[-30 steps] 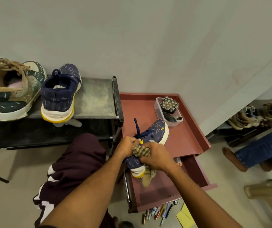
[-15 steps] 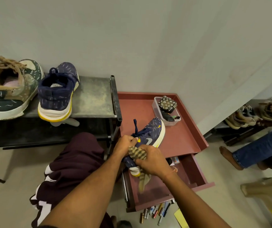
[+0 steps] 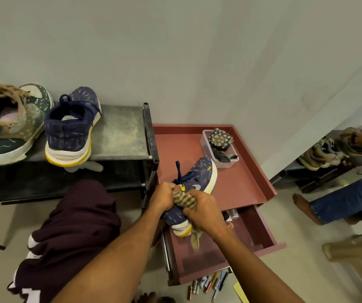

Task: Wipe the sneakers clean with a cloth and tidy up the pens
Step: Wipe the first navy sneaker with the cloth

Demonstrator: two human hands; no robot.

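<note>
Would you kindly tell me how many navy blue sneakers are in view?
2. One navy sneaker stands on the grey rack; the held sneaker is gripped by the left hand over the red cabinet.

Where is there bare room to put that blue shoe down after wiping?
Bare grey shelf top lies between the second navy sneaker and the rack's black post. The red cabinet top is free left of the clear box, beyond the held sneaker. Crowded: the shelf's left end with the green sneaker, and the floor by the open drawer, strewn with pens.
</note>
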